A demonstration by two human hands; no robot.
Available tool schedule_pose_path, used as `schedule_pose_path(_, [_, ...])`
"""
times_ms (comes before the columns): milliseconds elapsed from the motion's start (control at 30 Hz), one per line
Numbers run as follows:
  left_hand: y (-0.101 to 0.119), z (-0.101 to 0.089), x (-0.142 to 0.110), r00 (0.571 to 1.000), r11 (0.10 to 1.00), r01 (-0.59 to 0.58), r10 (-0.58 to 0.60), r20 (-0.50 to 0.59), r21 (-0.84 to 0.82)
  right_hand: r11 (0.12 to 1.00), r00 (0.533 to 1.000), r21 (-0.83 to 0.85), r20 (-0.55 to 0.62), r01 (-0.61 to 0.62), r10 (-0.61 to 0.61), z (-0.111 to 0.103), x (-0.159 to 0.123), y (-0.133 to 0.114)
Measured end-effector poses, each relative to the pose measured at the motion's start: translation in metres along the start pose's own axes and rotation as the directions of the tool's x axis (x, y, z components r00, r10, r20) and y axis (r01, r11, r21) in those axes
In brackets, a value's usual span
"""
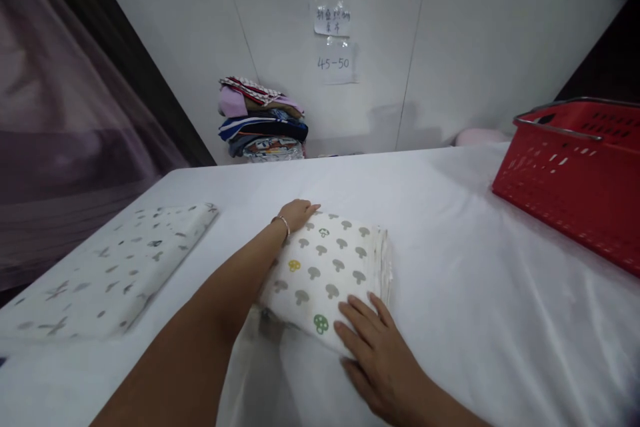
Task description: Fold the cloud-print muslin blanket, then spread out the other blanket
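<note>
A folded white cloth (325, 267) printed with grey mushrooms, plus a yellow one and a green one, lies on the white-covered table (450, 267). Its layered edges show along the right side. At its far left corner, my left hand (299, 215), with a bracelet at the wrist, is closed over the edge; some fingertips are hidden. My right hand (375, 350) rests on the near right corner, fingers stretched out over the fabric. Left of my forearm lies another folded white cloth (115, 267), patterned with small grey and brown shapes.
A red plastic basket (565, 180) with a metal handle stands at the right. Past the table's far edge rises a stack of folded fabrics (265, 123) against the wall. Paper signs (336, 63) are taped there. A sheer pinkish curtain (65, 147) hangs at the left.
</note>
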State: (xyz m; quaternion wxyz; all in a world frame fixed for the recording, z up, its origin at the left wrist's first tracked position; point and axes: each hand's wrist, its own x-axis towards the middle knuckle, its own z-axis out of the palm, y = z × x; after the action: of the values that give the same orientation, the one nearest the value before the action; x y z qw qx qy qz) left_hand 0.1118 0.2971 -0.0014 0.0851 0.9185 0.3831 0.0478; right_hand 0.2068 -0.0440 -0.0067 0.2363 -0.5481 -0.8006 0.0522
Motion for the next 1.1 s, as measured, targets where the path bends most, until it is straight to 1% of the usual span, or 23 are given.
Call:
schedule_pose_path(67, [0.0,-0.001,0.001,0.999,0.999,-0.043,0.043,0.021,0.012,1.0,1.0,0.014,0.011,-0.004,0.004,-0.001,0.0,0.0])
schedule_pose_path(133, [0.003,-0.003,0.001,0.995,0.996,-0.085,0.086,0.041,-0.021,1.0,0.999,0.019,0.031,-0.009,0.009,-0.001,0.001,0.0])
schedule_pose_path(167, [0.006,-0.004,0.0,0.995,0.994,-0.095,0.097,0.033,-0.05,1.0,0.999,0.021,0.041,-0.013,0.012,-0.001,0.001,0.001])
schedule_pose_path(233, [0.013,-0.007,-0.007,0.993,0.988,-0.113,0.111,-0.028,-0.101,1.0,0.999,0.026,0.051,-0.017,0.016,-0.002,0.001,0.001])
schedule_pose_path(300, [0.022,-0.01,-0.022,0.987,0.984,-0.141,0.13,-0.095,-0.11,0.999,0.998,0.03,0.06,-0.02,0.018,-0.003,0.001,0.001])
schedule_pose_path(367, [0.031,-0.011,-0.046,0.984,0.986,-0.151,0.144,-0.103,-0.065,0.999,0.997,0.033,0.07,-0.026,0.024,-0.003,0.0,0.001])
schedule_pose_path(400, [0.035,-0.011,-0.059,0.987,0.99,-0.137,0.135,-0.084,-0.028,0.999,0.997,0.036,0.071,-0.029,0.027,-0.003,-0.001,0.001])
schedule_pose_path(500, [0.042,-0.006,-0.096,0.998,0.994,-0.058,0.06,-0.019,0.094,0.998,0.998,0.052,0.06,-0.035,0.032,-0.003,-0.002,0.001])
schedule_pose_path(567, [0.043,-0.001,-0.11,0.999,0.991,-0.027,0.021,0.041,0.129,0.998,0.998,0.054,0.053,-0.029,0.026,-0.002,-0.002,0.0])
schedule_pose_path(633, [0.042,0.002,-0.114,0.996,0.991,-0.016,0.003,0.091,0.134,0.999,0.999,0.048,0.042,-0.024,0.022,-0.001,-0.001,0.001])
schedule_pose_path(700, [0.041,0.002,-0.112,0.994,0.992,-0.011,-0.003,0.114,0.123,0.999,0.999,0.039,0.029,-0.019,0.018,-0.001,-0.001,0.001])
schedule_pose_path(800, [0.041,-0.002,-0.107,0.993,0.997,-0.006,-0.003,0.119,0.074,0.999,1.0,0.037,0.019,-0.003,0.002,-0.002,-0.001,0.002])
schedule_pose_path(867, [0.041,-0.005,-0.107,0.995,0.999,-0.003,-0.001,0.102,0.032,0.999,1.0,0.047,0.008,0.011,-0.011,-0.003,-0.002,0.001])
schedule_pose_path(933, [0.041,-0.009,-0.113,0.998,0.999,0.043,-0.042,0.05,-0.007,0.998,0.999,0.06,-0.032,0.031,-0.029,-0.003,-0.003,0.002])
schedule_pose_path(1000, [0.041,-0.011,-0.124,0.989,0.989,0.147,-0.147,-0.008,-0.035,0.997,0.991,0.075,-0.13,0.033,-0.023,-0.001,-0.004,0.006])
schedule_pose_path(1033, [0.041,-0.013,-0.131,0.977,0.977,0.209,-0.21,-0.024,-0.045,0.996,0.979,0.091,-0.205,0.008,0.011,0.0,-0.004,0.01])
schedule_pose_path(1067, [0.04,-0.014,-0.139,0.963,0.962,0.267,-0.269,-0.026,-0.052,0.992,0.954,0.123,-0.289,-0.039,0.073,0.001,-0.005,0.016])
schedule_pose_path(1100, [0.039,-0.015,-0.147,0.949,0.948,0.314,-0.315,-0.018,-0.054,0.978,0.914,0.179,-0.37,-0.106,0.167,0.002,-0.005,0.023])
